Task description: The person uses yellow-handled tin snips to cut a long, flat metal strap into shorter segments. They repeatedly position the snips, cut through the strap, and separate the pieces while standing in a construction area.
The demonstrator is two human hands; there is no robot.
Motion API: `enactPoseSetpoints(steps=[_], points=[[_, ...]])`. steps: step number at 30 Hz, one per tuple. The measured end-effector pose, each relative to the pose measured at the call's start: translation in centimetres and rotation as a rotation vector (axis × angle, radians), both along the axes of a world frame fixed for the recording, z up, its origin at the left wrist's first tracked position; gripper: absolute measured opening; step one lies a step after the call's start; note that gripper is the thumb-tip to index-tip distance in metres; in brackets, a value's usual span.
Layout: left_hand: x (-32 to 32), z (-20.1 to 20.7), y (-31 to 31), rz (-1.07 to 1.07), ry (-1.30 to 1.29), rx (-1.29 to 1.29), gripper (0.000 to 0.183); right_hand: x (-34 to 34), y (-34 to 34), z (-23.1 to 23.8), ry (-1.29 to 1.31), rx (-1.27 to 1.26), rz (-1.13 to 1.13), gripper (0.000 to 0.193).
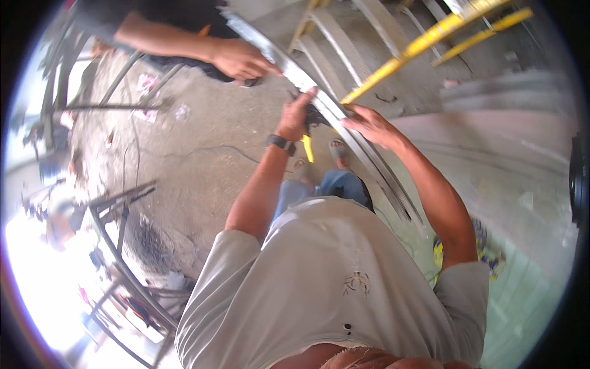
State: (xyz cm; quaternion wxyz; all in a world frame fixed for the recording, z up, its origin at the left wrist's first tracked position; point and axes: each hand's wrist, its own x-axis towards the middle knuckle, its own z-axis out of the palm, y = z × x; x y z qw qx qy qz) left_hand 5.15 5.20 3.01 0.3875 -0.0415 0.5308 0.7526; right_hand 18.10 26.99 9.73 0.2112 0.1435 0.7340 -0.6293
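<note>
A long, silvery metal channel [362, 146] runs slantwise from the upper middle down to the right, in front of my body. My left hand [296, 115], with a dark watch on the wrist, is closed at the channel's left edge, its thumb against the metal. From the other side my right hand [371, 126] grips the channel, fingers bent over its edge. Just below the channel, between my hands, is a dark object [314, 115] with a yellow part [308, 148]; its kind is unclear. A co-worker's hand [241, 60] reaches in from the upper left and touches the channel with a finger.
A yellow stepladder [399, 60] stands at the upper right. Large pale green sheets [491, 166] lie at the right. Metal frames [117, 246] stand at the left, near a tangle of dark wire [147, 243]. A thin cable [227, 147] crosses the floor.
</note>
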Motion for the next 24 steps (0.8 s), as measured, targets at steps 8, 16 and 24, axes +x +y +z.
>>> enactPoseSetpoints(steps=[8,16,24], points=[[1.9,0.4,0.4,0.071,-0.087,0.128,0.042,1.2,-0.8,-1.1,0.086,0.209,0.114,0.093],[3.1,0.9,-0.5,0.03,-0.078,0.156,0.049,2.0,-1.2,-0.3,0.018,-0.079,0.057,0.087],[3.1,3.3,-1.9,-0.102,0.018,0.342,0.066,2.6,-1.2,1.1,-0.11,-0.307,-0.045,0.08]])
